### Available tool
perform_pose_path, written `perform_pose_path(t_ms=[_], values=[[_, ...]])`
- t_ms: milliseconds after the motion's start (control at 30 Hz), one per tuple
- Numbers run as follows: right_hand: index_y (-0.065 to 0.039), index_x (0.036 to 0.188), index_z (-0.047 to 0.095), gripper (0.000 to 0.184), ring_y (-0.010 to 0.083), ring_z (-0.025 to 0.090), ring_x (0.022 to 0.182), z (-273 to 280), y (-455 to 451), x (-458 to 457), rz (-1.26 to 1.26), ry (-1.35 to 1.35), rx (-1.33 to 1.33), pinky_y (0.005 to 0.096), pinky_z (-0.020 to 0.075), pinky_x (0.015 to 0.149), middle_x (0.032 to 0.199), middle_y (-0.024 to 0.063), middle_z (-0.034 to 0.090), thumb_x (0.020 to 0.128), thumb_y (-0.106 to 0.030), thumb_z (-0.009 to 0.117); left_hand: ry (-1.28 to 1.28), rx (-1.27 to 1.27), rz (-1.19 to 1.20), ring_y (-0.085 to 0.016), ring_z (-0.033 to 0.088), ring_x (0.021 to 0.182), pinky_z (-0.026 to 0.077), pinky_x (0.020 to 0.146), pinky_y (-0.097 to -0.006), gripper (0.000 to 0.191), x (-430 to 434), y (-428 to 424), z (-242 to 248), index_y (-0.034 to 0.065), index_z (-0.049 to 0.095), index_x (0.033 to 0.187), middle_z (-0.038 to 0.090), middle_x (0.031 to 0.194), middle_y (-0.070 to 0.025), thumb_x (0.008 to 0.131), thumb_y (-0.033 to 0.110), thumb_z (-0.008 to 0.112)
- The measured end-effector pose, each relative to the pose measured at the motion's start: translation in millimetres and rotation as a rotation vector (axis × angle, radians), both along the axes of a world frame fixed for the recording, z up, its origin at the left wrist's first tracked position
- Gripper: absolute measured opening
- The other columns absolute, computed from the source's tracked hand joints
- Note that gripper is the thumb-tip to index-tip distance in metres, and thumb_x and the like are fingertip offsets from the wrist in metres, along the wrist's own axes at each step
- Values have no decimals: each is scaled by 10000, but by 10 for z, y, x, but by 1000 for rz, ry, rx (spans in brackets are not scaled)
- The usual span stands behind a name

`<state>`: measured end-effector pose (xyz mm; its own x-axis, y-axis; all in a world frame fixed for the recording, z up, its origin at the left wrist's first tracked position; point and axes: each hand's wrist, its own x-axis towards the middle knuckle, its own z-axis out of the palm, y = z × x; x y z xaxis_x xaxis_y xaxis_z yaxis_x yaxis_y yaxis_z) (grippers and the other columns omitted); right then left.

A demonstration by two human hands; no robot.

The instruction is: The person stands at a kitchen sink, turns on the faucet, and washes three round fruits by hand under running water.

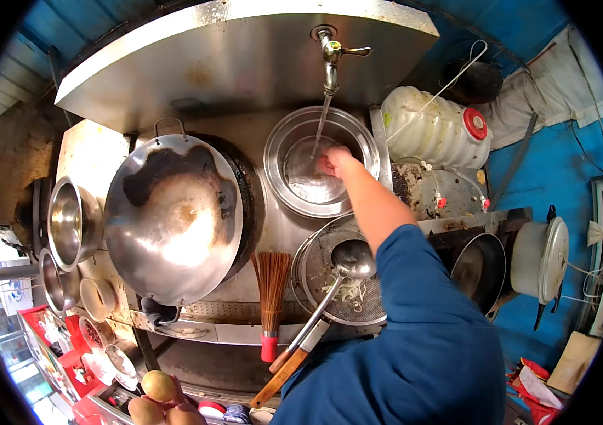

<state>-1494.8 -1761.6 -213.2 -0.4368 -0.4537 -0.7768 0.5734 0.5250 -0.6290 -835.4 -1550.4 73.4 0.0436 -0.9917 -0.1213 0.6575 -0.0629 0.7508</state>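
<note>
My right hand [335,161] reaches into a round stainless steel basin [275,183], beside a stream of water [321,125] from the tap [331,58]. Its fingers are curled, and whether they hold anything is hidden. Clear water lies in the basin. At the lower left, my left hand [176,394] is partly visible, holding three light-brown egg-shaped things [158,385] that look like eggs. Left of the basin, a large wok [174,218] rests tilted on the stove, its inside partly blackened.
A bamboo wok brush [270,292] lies on the counter's front edge. Below the basin, a steel ladle [353,260] rests on a wire strainer [328,300] with food scraps. Steel bowls [67,223] stand left; a plastic water container [429,125], a frying pan [479,271] and a lidded pot [537,260] are right.
</note>
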Motion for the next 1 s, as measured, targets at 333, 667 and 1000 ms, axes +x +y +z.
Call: perform_pose_path(t_ms=[333,667,1000], values=[[-11,937,685,214,153,678,680,-289,-100,-409,756,-70,283,290,573,590,819,78,716,918,-221,722,388,215,4,-321,561,1126,472,910,-557,645,173,174,-123,92,472,1397,522,1386,-142,882,421,678],[-77,1248,602,427,394,526,1227,37,-162,14,1132,1396,-111,442,475,1014,1257,190,578,825,-93,650,419,129,-216,-327,579,1067,466,871,-563,697,4,37,-111,70,520,1359,567,1329,-172,855,518,695],[42,1291,613,445,419,443,1336,468,102,67,1647,1362,530,432,428,1067,1439,248,459,897,-155,559,510,291,13,-319,591,1026,493,882,-476,616,87,114,-380,51,501,1364,568,1314,-158,914,457,609]])
